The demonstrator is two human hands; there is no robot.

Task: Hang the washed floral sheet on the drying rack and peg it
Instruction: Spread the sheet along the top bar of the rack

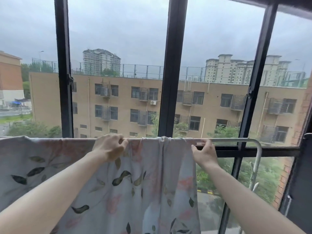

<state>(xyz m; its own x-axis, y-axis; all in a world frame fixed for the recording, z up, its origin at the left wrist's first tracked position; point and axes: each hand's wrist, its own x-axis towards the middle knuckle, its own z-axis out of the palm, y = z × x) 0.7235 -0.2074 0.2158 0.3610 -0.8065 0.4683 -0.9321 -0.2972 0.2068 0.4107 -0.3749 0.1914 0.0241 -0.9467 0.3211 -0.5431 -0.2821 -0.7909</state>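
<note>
The floral sheet (148, 179), pale with dark leaves and pink flowers, hangs over the white top bar of the drying rack (236, 140) in front of the window. It is bunched into folds near the middle of the bar. My left hand (110, 147) pinches the sheet's top edge at the bar. My right hand (205, 152) grips the sheet's right edge where it meets the bar. No pegs are in view.
Right of the sheet the rack's bar runs bare, then bends down into a white leg (257, 159). Dark window frames (173, 68) stand close behind the rack. A dark door edge (302, 166) is at the far right.
</note>
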